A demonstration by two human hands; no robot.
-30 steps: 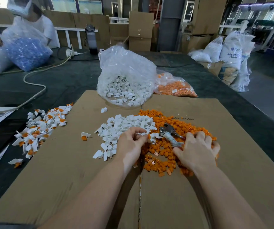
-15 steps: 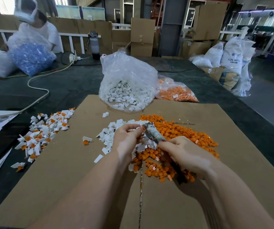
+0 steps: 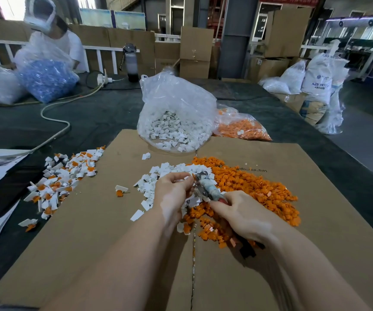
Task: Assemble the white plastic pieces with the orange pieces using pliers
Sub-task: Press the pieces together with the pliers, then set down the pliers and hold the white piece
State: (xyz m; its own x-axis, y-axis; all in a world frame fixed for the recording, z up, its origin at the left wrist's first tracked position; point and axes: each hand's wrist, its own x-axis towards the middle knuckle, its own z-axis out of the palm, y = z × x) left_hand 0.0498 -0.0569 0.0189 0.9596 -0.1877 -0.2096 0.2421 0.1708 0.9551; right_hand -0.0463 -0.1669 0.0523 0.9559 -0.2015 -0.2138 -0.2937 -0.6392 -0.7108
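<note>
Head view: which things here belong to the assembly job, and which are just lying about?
In the job: pliers, right hand, left hand, white pieces, orange pieces, finished pile.
Lying about: water bottle, white cable, blue-parts bag.

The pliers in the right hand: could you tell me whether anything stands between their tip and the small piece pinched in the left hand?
Nothing visible does. The grey metal pliers, gripped by the right hand, point straight at the left hand, whose fingertips pinch a small white plastic piece right at the tip.
</note>
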